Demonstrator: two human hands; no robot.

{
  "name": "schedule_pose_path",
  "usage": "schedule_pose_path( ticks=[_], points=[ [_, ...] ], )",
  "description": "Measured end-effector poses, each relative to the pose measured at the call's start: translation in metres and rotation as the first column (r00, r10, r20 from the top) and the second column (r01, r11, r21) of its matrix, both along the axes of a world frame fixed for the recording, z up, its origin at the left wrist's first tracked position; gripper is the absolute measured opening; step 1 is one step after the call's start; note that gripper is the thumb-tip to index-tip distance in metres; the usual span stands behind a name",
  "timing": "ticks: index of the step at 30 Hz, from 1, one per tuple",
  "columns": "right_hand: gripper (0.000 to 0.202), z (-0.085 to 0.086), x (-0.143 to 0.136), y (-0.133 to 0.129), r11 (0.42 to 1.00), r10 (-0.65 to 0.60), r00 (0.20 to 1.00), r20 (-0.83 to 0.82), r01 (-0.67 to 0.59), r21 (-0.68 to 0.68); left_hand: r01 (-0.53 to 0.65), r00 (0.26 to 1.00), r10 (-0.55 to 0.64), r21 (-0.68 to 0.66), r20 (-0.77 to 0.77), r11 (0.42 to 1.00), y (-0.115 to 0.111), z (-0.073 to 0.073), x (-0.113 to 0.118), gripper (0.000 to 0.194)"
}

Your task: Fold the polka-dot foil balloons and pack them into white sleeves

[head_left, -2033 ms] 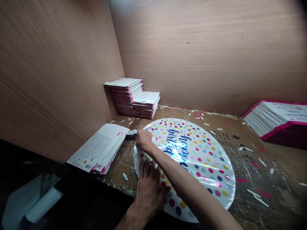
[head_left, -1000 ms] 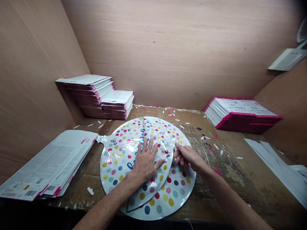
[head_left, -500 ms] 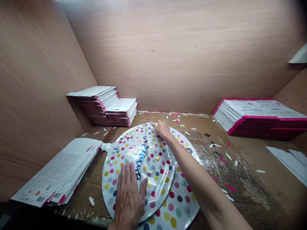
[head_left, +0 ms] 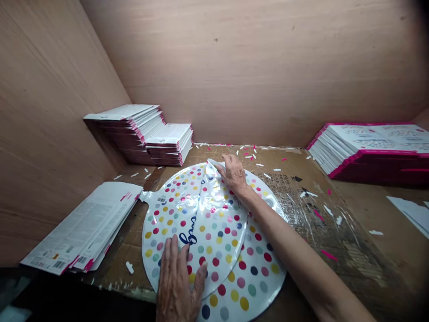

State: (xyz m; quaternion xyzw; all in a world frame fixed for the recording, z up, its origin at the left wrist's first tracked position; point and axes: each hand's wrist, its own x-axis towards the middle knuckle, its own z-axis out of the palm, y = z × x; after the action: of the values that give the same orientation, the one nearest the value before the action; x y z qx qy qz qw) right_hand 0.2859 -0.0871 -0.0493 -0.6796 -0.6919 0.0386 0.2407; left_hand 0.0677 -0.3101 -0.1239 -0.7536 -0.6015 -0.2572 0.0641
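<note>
A flat, shiny foil balloon [head_left: 214, 228] with coloured dots and blue script lettering lies in front of me, its neck tab pointing left. A crease runs down through the lettering from the far edge. Beneath it, a second dotted round layer [head_left: 248, 286] shows at the lower right; I cannot tell whether it is a separate balloon. My left hand [head_left: 179, 281] rests flat on the near part, fingers stretched out. At the far end of the crease, my right hand [head_left: 233, 174] touches the foil with bent fingers, thumb apart from them.
Stacked white and pink card packs [head_left: 150, 138] stand at the back left, with loose printed cards [head_left: 83, 228] nearer me. A thick pile of pink-edged cards [head_left: 372, 152] lies at the back right. Paper scraps [head_left: 308, 194] litter the cardboard-covered surface. Wooden panels [head_left: 234, 80] enclose it.
My right hand has shifted slightly right along the far edge, its fingers more bent. The upper foil's crease and lettering look different near the top. My left hand sits a little lower in view.
</note>
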Motion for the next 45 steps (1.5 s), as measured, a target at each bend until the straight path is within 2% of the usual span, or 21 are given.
schedule_pose_path(
  ticks=[3, 6, 8, 9, 11, 12, 14, 16, 19, 22, 24, 26, 28, 29, 31, 33, 34, 36, 40, 42, 45],
  points=[
    [0.035, 0.008, 0.011, -0.075, 0.963, 0.227, 0.969, -0.097, -0.209, 0.171, 0.035, 0.996, -0.026, -0.101, 0.09, 0.994, -0.005, 0.021, -0.009, 0.027],
    [0.028, 0.011, 0.001, -0.172, 0.899, 0.435, 0.879, -0.193, -0.413, 0.145, 0.094, 0.98, -0.034, -0.297, 0.198, 0.95, -0.002, 0.05, -0.015, 0.029],
    [0.032, 0.009, -0.02, -0.228, 0.823, 0.568, 0.81, -0.146, -0.559, 0.104, 0.151, 0.945, 0.026, -0.506, 0.326, 0.849, 0.007, 0.073, -0.015, 0.032],
    [0.034, 0.006, -0.034, -0.249, 0.742, 0.67, 0.737, -0.088, -0.663, 0.095, 0.212, 0.907, 0.074, -0.601, 0.415, 0.771, 0.012, 0.086, -0.012, 0.035],
    [0.031, 0.0, -0.064, -0.272, 0.606, 0.785, 0.618, 0.05, -0.782, 0.146, 0.389, 0.77, 0.204, -0.699, 0.604, 0.6, 0.026, 0.113, -0.003, 0.04],
    [0.029, -0.003, -0.078, -0.275, 0.622, 0.759, 0.644, 0.103, -0.762, 0.181, 0.482, 0.684, 0.271, -0.699, 0.677, 0.529, 0.033, 0.128, 0.003, 0.042],
    [0.039, -0.006, -0.096, -0.268, 0.78, 0.566, 0.816, 0.116, -0.576, 0.247, 0.617, 0.549, 0.355, -0.654, 0.756, 0.438, 0.047, 0.158, 0.016, 0.04],
    [0.051, -0.008, -0.097, -0.256, 0.919, 0.307, 0.95, 0.046, -0.309, 0.243, 0.675, 0.474, 0.356, -0.592, 0.805, 0.44, 0.059, 0.184, 0.028, 0.033],
    [0.045, -0.013, -0.061, -0.251, 0.986, 0.111, 0.994, -0.015, -0.108, 0.123, 0.671, 0.419, 0.341, -0.539, 0.842, 0.508, 0.069, 0.204, 0.032, 0.023],
    [0.036, -0.024, -0.006, -0.262, 1.0, 0.024, 1.0, -0.004, -0.024, -0.008, 0.642, 0.411, 0.372, -0.554, 0.832, 0.53, 0.064, 0.191, 0.018, 0.024],
    [0.034, -0.03, 0.027, -0.268, 0.996, -0.09, 0.996, 0.03, 0.089, 0.02, 0.623, 0.477, 0.392, -0.617, 0.787, 0.48, 0.056, 0.169, 0.003, 0.03],
    [0.037, -0.033, 0.049, -0.266, 0.969, -0.191, 0.977, 0.096, 0.172, 0.176, 0.575, 0.637, 0.353, -0.727, 0.686, 0.375, 0.049, 0.147, -0.013, 0.037],
    [0.044, -0.034, 0.061, -0.257, 0.931, -0.195, 0.961, 0.197, 0.118, 0.345, 0.41, 0.851, 0.187, -0.843, 0.491, 0.349, 0.049, 0.132, -0.024, 0.044],
    [0.048, -0.034, 0.066, -0.251, 0.917, -0.147, 0.955, 0.259, 0.034, 0.396, 0.283, 0.935, 0.085, -0.867, 0.345, 0.41, 0.052, 0.128, -0.027, 0.047],
    [0.052, -0.035, 0.072, -0.239, 0.899, 0.016, 0.924, 0.382, -0.18, 0.398, 0.075, 0.997, -0.049, -0.746, 0.057, 0.661, 0.066, 0.126, -0.022, 0.053],
    [0.05, -0.037, 0.078, -0.23, 0.869, 0.199, 0.864, 0.463, -0.374, 0.325, 0.09, 0.989, -0.133, -0.479, -0.057, 0.873, 0.086, 0.124, -0.002, 0.065],
    [0.048, -0.037, 0.08, -0.227, 0.852, 0.27, 0.832, 0.485, -0.442, 0.283, 0.176, 0.976, -0.21, -0.358, -0.058, 0.917, 0.098, 0.119, 0.012, 0.07],
    [0.046, -0.039, 0.084, -0.223, 0.832, 0.338, 0.79, 0.511, -0.505, 0.23, 0.403, 0.899, -0.433, -0.259, -0.065, 0.878, 0.118, 0.103, 0.047, 0.075],
    [0.052, -0.039, 0.088, -0.216, 0.828, 0.391, 0.747, 0.538, -0.541, 0.149, 0.618, 0.715, -0.687, -0.346, -0.126, 0.706, 0.136, 0.061, 0.102, 0.067],
    [0.053, -0.036, 0.091, -0.211, 0.819, 0.474, 0.723, 0.503, -0.571, 0.049, 0.659, 0.675, -0.728, -0.347, -0.118, 0.667, 0.134, 0.053, 0.107, 0.063],
    [0.047, -0.022, 0.098, -0.199, 0.774, 0.626, 0.726, 0.285, -0.622, -0.117, 0.67, 0.71, -0.703, -0.264, -0.04, 0.693, 0.135, 0.063, 0.08, 0.052]
  ],
)
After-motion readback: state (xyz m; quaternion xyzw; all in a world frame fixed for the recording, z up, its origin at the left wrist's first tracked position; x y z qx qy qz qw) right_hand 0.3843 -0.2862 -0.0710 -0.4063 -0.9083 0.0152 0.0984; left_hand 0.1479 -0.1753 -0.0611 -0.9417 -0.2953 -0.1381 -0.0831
